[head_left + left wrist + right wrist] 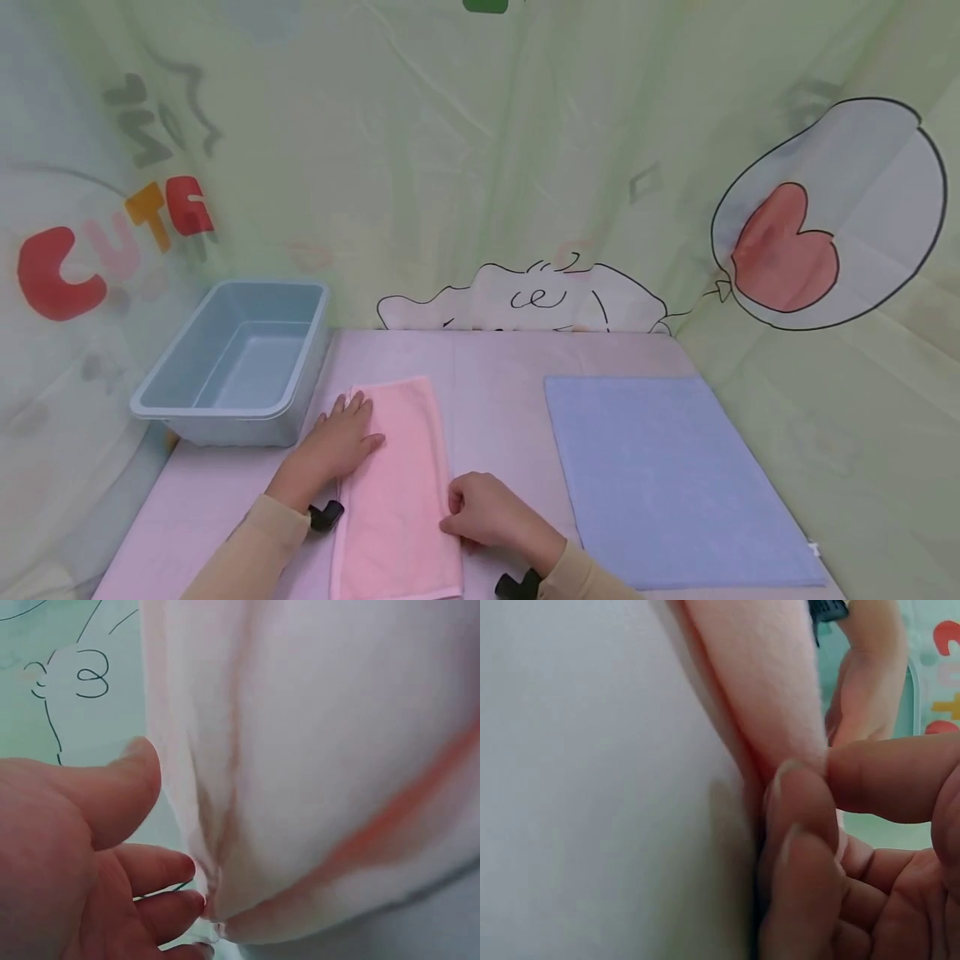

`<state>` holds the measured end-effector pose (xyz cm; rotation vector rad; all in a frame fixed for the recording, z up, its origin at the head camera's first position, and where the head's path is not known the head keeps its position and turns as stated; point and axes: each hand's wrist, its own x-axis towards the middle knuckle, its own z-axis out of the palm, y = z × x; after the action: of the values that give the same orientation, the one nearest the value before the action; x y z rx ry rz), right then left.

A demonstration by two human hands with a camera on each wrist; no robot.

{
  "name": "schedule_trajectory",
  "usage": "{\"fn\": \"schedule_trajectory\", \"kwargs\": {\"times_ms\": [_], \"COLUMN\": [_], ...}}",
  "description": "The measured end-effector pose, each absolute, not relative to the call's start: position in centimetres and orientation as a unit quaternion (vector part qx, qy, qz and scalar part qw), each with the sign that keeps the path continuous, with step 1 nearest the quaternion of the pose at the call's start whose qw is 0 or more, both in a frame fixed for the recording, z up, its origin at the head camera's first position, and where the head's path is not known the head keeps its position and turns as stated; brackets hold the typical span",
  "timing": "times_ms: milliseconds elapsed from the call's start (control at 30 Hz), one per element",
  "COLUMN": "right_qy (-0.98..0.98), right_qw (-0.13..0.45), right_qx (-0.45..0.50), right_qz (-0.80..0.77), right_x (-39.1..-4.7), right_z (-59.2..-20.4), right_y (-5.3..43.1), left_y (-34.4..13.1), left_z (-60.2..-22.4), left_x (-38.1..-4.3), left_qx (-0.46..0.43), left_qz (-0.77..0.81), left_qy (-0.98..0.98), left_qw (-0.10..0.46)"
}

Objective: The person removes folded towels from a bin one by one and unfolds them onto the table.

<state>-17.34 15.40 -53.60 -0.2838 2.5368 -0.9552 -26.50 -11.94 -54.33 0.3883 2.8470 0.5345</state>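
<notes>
A pink towel (401,492), folded into a long narrow strip, lies in front of me in the head view. My left hand (340,442) rests on its upper left edge, fingers spread and thumb out over the cloth. In the left wrist view the fingertips (176,904) are right at the towel's edge (217,885). At the lower right edge, my right hand (491,512) pinches the towel between thumb and fingers. The right wrist view shows the pinched pink fold (772,682) from the side, with thumb and fingers around it.
A blue cloth (675,483) lies flat on the right of the pale pink table (491,400). A light blue plastic basin (232,412) stands at the back left. Behind the table hangs a printed curtain (450,167), which also runs along both sides.
</notes>
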Motion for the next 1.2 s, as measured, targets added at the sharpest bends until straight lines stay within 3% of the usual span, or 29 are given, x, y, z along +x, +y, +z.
{"fn": "schedule_trajectory", "kwargs": {"times_ms": [333,633,833,1200], "right_qy": [0.941,0.932,0.914,0.883], "right_qw": [0.143,0.136,0.136,0.135], "right_qx": [-0.135,-0.151,-0.194,-0.298], "right_qz": [-0.277,-0.300,-0.330,-0.337], "right_x": [-18.9,-21.8,-23.7,-26.6], "right_z": [-52.5,-51.1,-50.1,-51.3], "right_y": [16.1,15.3,13.4,9.4], "left_y": [-13.2,-14.5,-15.6,-16.5], "left_z": [-53.8,-53.6,-54.3,-55.6], "left_x": [-22.4,-18.3,-16.1,-13.8], "left_qx": [0.139,0.124,0.086,0.038], "left_qz": [0.181,0.168,0.166,0.162], "left_qy": [0.970,0.976,0.979,0.970], "left_qw": [0.081,0.058,0.081,0.176]}}
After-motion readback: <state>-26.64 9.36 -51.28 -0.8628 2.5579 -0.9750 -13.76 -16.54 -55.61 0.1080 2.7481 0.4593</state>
